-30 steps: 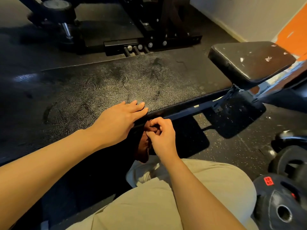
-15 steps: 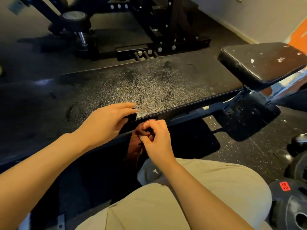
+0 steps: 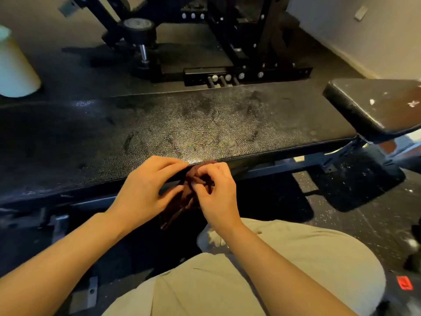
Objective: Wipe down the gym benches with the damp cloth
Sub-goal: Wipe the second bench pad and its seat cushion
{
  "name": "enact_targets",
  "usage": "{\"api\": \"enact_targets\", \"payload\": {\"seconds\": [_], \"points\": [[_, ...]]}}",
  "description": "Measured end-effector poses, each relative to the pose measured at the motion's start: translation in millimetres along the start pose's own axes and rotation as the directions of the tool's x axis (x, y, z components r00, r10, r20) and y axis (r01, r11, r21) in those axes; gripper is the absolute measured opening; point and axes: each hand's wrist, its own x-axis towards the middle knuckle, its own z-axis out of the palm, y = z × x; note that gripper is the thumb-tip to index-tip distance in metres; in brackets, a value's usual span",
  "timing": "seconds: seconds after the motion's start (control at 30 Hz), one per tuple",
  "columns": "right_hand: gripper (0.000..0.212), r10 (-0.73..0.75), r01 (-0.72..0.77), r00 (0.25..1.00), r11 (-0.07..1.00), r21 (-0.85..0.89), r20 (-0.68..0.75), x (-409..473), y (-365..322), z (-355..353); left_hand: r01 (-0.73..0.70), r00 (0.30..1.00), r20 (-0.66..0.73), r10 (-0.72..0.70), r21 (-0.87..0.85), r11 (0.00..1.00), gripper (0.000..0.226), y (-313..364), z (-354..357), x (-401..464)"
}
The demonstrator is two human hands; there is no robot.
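Cloth (image 3: 190,197): bunched at the surface (image 3: 205,124) near edge, hanging below.
Right hand (image 3: 216,190): my fingers pinch it.
Left hand (image 3: 145,190): curled, touching it; pad runs left-right.

From my camera I see both forearms bare, with no sleeve, no watch and no ring on them. The left hand (image 3: 145,190) and the right hand (image 3: 216,192) have no gloves, and the nails are short and plain. Below the hands, my legs wear light beige trousers (image 3: 262,281) of smooth cloth. One seam runs along the left leg, and there are some soft folds near the bent knee, just under the right wrist.
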Motion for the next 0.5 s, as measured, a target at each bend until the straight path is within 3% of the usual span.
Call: {"api": "enact_targets", "payload": {"seconds": [0.13, 0.27, 0.33, 0.37, 0.43, 0.5], "points": [[0.022, -0.001, -0.014, 0.995, 0.988, 0.152, 0.102, -3.0, -2.0, -6.9, 0.012, 0.998, -0.059, -0.022, -0.169, 0.986, 0.052, 16.0, 16.8, -8.9], [0.017, 0.181, -0.265, 0.958, 0.857, 0.443, 0.223, 0.8, -8.0, -25.1, 0.051, 0.966, -0.235, -0.108, -0.234, 0.971, 0.044, 27.8, 35.3, -4.1], [0.015, 0.265, -0.324, 0.946, 0.797, 0.51, 0.186, 2.7, -9.8, -31.8, 0.027, 0.946, -0.306, -0.108, -0.258, 0.966, 0.04, 32.1, 43.0, -1.0], [0.016, 0.299, -0.299, 0.951, 0.842, 0.448, 0.075, 3.8, -7.3, -35.0, -0.018, 0.939, -0.338, -0.067, -0.24, 0.971, 0.038, 33.5, 46.6, -0.3], [0.025, 0.222, -0.206, 0.955, 0.974, 0.096, -0.198, 7.0, 5.5, -44.1, -0.139, 0.91, -0.407, 0.072, -0.136, 0.981, 0.029, 32.8, 53.3, -0.2], [0.045, 0.104, -0.164, 0.965, 0.956, -0.244, -0.242, 11.5, 19.5, -57.5, -0.275, 0.875, -0.417, 0.245, -0.012, 0.961, 0.016, 28.1, 58.8, -0.8]]}}
